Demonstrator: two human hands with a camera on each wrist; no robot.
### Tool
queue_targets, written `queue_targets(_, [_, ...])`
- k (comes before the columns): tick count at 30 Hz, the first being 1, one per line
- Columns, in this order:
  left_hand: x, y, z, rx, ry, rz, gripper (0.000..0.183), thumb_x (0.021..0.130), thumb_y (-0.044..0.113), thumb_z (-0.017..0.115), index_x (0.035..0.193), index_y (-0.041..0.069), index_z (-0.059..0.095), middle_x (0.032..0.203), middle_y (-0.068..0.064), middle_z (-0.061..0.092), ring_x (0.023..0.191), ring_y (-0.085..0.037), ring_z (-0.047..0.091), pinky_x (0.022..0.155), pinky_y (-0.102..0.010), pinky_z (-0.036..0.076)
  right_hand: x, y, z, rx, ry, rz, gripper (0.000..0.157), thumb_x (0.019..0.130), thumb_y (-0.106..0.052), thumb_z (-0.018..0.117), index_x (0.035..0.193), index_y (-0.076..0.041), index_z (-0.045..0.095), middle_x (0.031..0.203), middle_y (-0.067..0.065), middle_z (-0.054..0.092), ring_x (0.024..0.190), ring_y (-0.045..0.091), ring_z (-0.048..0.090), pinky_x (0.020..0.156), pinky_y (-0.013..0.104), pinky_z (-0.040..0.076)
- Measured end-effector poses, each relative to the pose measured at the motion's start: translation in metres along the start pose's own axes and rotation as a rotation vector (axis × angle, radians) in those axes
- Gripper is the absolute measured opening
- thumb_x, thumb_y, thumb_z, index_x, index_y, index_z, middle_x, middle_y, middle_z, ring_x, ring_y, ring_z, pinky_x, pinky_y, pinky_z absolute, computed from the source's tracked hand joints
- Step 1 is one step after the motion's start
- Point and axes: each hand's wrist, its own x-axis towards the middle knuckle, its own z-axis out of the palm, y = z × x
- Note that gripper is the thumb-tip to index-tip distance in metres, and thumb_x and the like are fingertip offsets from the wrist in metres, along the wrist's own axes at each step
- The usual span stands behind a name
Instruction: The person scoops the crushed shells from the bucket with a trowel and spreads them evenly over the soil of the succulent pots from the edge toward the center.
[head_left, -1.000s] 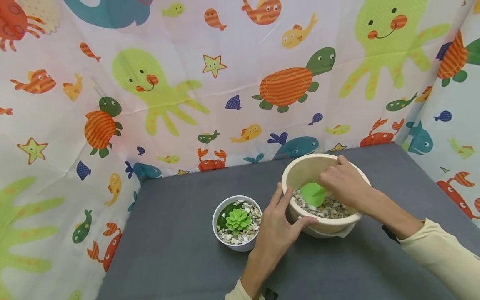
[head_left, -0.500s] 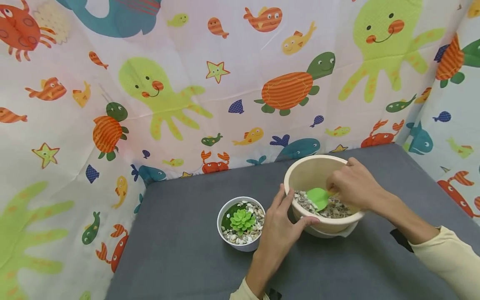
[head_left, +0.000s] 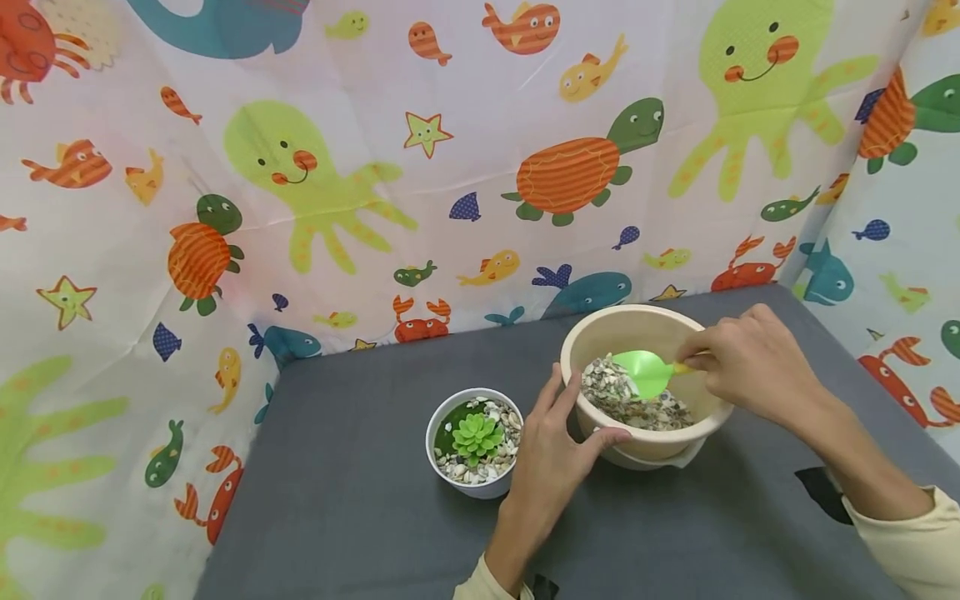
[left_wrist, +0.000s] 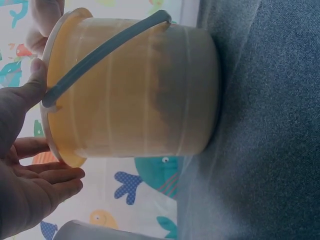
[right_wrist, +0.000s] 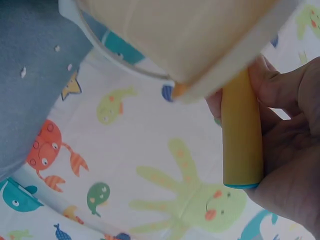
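Observation:
My right hand (head_left: 757, 358) grips the yellow handle (right_wrist: 242, 135) of a toy shovel (head_left: 647, 372). The shovel's green blade sits inside a cream bucket (head_left: 660, 450), just over a bed of small shells and pebbles (head_left: 637, 410); a few lie at the blade's edge. At the bucket's left side, my left hand (head_left: 551, 450) rests on the rim, fingers and thumb spread and fairly straight. The left wrist view shows the bucket's pale handle (left_wrist: 107, 50) hanging down its side.
Close left of my left hand stands a white pot (head_left: 474, 488) with a green succulent (head_left: 477, 437) among shells. Both containers stand on a grey cloth-covered table (head_left: 337, 500). A sea-animal print curtain (head_left: 360, 83) rises behind. Small white bits (right_wrist: 23, 72) lie on the cloth.
My right hand has drawn back to the right and up with the shovel, whose blade has come up from the shells and shows more fully. The left hand stays at the rim.

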Motion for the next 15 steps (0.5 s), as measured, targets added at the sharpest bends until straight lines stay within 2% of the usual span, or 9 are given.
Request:
queue_targets(5, [0.003, 0.002, 0.000, -0.014, -0.004, -0.004, 0.090, 0.079, 0.054, 0.085, 0.153, 0.013, 0.054, 0.163, -0.019, 0.045, 0.144, -0.032, 0.055, 0.111, -0.045, 0.054, -0.005, 0.007, -0.014, 0.006, 0.033, 0.060, 0.014, 0.075, -0.006, 0.087, 0.089, -0.008, 0.086, 0.069, 0.004, 0.077, 0.050, 0.014, 0.036, 0.057, 0.031, 0.026])
queue_targets(11, [0.003, 0.001, -0.001, -0.006, 0.008, -0.015, 0.089, 0.079, 0.055, 0.084, 0.153, 0.014, 0.055, 0.162, -0.019, 0.047, 0.143, -0.034, 0.056, 0.110, -0.046, 0.055, -0.007, 0.012, -0.021, 0.020, 0.074, 0.044, 0.016, 0.075, -0.009, 0.089, 0.090, -0.006, 0.085, 0.066, 0.001, 0.075, 0.046, 0.012, 0.035, 0.050, 0.028, 0.026])
queue_targets(15, [0.003, 0.001, -0.002, -0.016, -0.013, -0.033, 0.090, 0.079, 0.055, 0.085, 0.154, 0.015, 0.054, 0.164, -0.017, 0.045, 0.145, -0.031, 0.054, 0.111, -0.045, 0.054, -0.011, 0.014, -0.024, 0.015, 0.095, 0.034, 0.013, 0.076, -0.006, 0.088, 0.089, -0.007, 0.085, 0.063, -0.001, 0.073, 0.044, 0.011, 0.032, 0.049, 0.027, 0.023])
